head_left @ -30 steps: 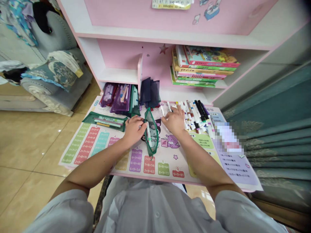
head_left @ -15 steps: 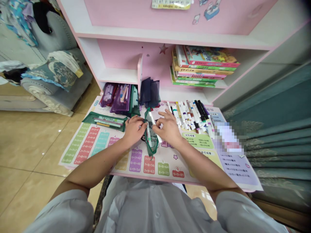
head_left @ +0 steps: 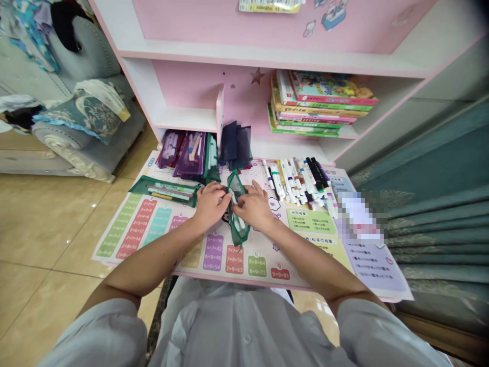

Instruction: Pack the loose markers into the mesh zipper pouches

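Observation:
A green mesh pencil pouch lies lengthwise on the desk mat, its mouth held apart. My left hand grips the pouch's left edge, fingers curled. My right hand is closed on a white marker and pushes it into the pouch, where another white marker lies. To the right a row of several loose markers lies on the mat.
A filled green pouch lies to the left. Purple pouches and dark blue pouches lean at the back. Books are stacked on the shelf. A sofa stands far left, a teal curtain right.
My right hand lifted a white marker from the row on the right, carried it left and is now sliding it into the green pouch. My left hand stayed on the pouch.

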### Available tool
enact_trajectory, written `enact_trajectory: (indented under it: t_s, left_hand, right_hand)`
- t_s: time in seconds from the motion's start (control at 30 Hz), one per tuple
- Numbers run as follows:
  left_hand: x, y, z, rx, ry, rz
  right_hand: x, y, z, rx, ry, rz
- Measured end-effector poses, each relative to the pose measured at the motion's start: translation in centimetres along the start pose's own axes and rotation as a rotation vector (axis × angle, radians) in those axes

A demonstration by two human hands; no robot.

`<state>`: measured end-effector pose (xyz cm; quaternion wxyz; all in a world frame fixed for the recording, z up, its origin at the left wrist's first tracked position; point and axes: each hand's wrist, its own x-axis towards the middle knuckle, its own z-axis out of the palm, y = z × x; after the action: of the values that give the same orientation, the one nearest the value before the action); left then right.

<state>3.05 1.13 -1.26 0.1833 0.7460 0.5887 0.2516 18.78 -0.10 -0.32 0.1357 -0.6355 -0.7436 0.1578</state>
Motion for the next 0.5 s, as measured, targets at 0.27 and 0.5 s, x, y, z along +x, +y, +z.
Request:
enact_trajectory:
  t_s: [0.27, 0.5]
  left_hand:
    - [0.0, -0.1, 0.1, -0.002, 0.006, 0.004]
    - [0.0, -0.1, 0.0, -0.022, -0.004, -0.005]
  right_hand:
    - [0.0, 0.2, 0.1, 0.004, -0.017, -0.040]
    - [1.4, 2.5, -1.2, 0.110, 0.341, -0.050]
